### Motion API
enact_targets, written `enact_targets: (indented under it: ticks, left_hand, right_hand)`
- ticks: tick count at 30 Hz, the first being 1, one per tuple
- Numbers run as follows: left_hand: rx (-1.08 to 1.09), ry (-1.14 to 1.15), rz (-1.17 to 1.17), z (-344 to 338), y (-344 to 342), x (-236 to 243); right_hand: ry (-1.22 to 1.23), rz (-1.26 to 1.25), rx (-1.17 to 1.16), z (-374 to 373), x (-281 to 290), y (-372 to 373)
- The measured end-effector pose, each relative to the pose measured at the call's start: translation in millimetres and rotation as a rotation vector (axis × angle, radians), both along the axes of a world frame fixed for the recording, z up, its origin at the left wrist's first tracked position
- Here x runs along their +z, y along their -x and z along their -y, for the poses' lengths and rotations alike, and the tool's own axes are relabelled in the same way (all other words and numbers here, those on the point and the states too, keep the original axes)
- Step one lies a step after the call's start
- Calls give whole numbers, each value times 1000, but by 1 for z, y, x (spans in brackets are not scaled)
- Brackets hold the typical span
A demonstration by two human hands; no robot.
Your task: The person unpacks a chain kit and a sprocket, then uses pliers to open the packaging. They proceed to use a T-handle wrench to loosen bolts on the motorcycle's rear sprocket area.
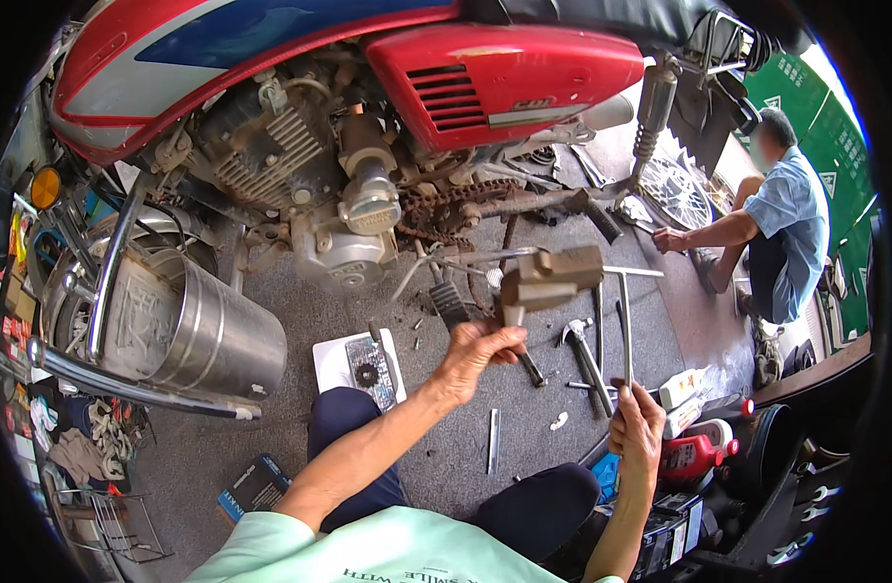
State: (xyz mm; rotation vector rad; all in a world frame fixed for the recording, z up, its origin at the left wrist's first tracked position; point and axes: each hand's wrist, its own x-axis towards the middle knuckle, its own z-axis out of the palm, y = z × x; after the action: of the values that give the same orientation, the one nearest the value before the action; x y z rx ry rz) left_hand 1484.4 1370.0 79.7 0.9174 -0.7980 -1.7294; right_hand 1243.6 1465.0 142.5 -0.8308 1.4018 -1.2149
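My left hand (477,358) is closed on the short stub under a brown, blocky part (555,279), blurred and held below the motorcycle's chain. I cannot make out its exact kind. In my right hand (638,425) is the lower end of a T-handle wrench (627,325), its crossbar up. Ahead stands a red motorcycle (509,78) with a dusty engine (344,253) and a rusty chain (460,204). A claw hammer (580,335) lies on the floor between my hands. Left of my left hand, a toothed sprocket (367,375) lies on white packaging (331,364).
A metal bucket-like cylinder (227,325) stands left, beside a chrome crash bar (145,384). A person (793,228) squats at right near a spoked wheel (674,189). Red bottles (689,457) and a rack of wrenches (815,510) are at lower right; a blue box (254,488) lies lower left.
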Motion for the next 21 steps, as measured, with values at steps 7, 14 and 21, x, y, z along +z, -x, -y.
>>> enact_targets:
  ticks: [7, 14, 21]
  left_hand:
    - [-179, -560, -220, -52, 63, -116]
    - [-215, -926, -97, -105, 79, -184]
    - [-317, -1115, -62, -93, 128, -211]
  right_hand:
    - [-34, -277, -239, -72, -96, 66]
    - [-203, -26, -466, -136, -151, 68]
    - [-276, 69, -633, -160, -175, 56]
